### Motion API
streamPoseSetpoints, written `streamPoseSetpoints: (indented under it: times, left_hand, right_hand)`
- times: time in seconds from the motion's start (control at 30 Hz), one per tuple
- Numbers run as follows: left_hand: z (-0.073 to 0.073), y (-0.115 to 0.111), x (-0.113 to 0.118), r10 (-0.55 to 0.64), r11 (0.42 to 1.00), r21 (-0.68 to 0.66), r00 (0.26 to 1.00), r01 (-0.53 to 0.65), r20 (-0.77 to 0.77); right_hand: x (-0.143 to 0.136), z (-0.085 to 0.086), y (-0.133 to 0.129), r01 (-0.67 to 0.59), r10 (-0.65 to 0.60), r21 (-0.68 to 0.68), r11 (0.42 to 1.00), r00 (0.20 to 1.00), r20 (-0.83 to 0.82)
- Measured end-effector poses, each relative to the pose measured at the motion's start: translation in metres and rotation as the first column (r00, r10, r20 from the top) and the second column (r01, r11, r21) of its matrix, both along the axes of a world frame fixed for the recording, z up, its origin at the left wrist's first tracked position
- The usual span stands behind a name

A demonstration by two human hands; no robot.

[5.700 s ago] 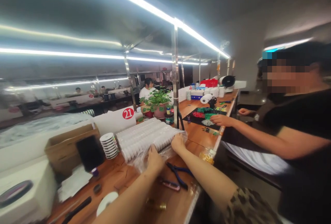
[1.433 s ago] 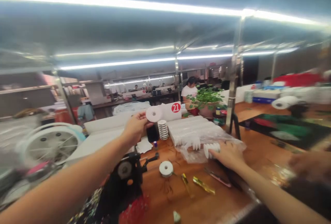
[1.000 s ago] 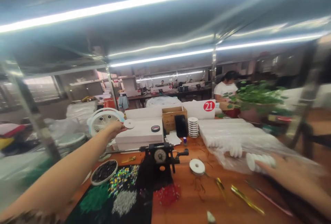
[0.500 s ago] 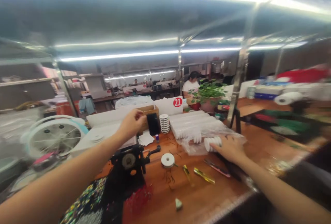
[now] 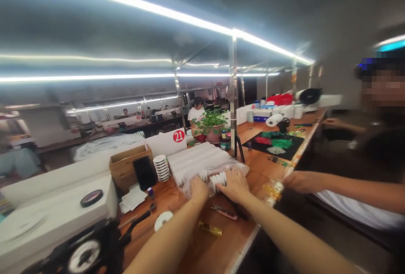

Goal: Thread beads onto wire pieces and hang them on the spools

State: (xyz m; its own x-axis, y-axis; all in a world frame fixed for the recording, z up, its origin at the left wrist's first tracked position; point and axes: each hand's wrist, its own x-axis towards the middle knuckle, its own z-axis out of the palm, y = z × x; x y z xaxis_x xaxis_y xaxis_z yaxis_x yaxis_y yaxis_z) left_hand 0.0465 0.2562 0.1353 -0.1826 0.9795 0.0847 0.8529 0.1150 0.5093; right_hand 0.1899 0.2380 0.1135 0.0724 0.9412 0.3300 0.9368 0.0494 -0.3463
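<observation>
My right hand is closed round a short stack of white spools at the open end of a clear plastic bag. Just left of it, my left hand has its fingers curled on the bag; the fingertips are partly hidden. Long rows of white spools lie inside the bag. A single white spool lies flat on the table, partly behind my left forearm. Pink-handled thread snips and a yellow piece rest in front of my hands.
A black winding machine stands at lower left. Behind are a cardboard box, a phone, upright stacked spools and a potted plant. A metal post rises beyond the bag. A co-worker's arm reaches in at right.
The view has swung to the right. My left hand has moved from beside the phone and cardboard box to the plastic bag. My right hand stays on the spools.
</observation>
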Motion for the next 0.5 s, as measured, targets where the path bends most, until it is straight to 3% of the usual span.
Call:
streamPoseSetpoints:
  times: [0.2, 0.5]
  left_hand:
    - [-0.01, 0.02, -0.005, 0.016, 0.998, 0.062, 1.0, -0.017, 0.016]
    - [-0.012, -0.005, -0.021, -0.081, 0.979, 0.195, 0.985, 0.05, 0.153]
  right_hand:
    - [0.002, -0.001, 0.001, -0.019, 0.019, 0.013, 1.0, 0.999, -0.037]
    - [0.002, -0.003, 0.003, -0.058, 0.066, 0.058, 0.997, 0.986, -0.153]
